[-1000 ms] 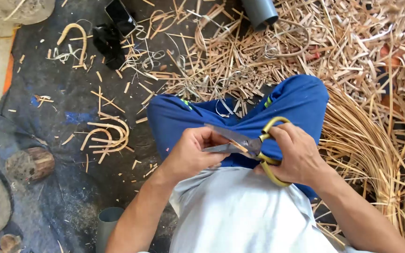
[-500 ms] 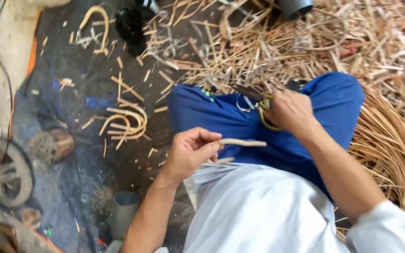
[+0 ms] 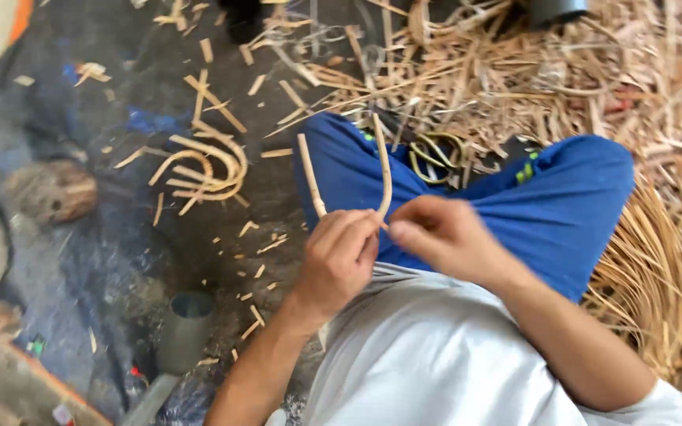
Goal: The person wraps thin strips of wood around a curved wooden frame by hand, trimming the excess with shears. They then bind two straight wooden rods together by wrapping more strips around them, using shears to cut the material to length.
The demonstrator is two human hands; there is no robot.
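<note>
My left hand [image 3: 339, 260] grips a pale rattan cane piece [image 3: 310, 175] bent into a narrow U, its two ends pointing away from me. My right hand [image 3: 444, 237] meets the left at the bend, fingertips pinching the cane's right leg [image 3: 383, 162]. Both hands hover over my lap in blue trousers [image 3: 562, 205]. Shears with yellow-green loop handles [image 3: 436, 154] lie on the floor between my knees, apart from both hands.
Cane offcuts and shavings [image 3: 530, 71] cover the floor ahead and right. A bundle of long cane strips [image 3: 657, 276] curves by my right knee. Curled cane pieces [image 3: 207, 166] lie left, a grey metal tube [image 3: 183, 331] near left, a wooden block [image 3: 53, 193] far left.
My right hand put the shears down between my knees and came back to the cane. The cane, held flat before, now stands bent in a U between both hands.
</note>
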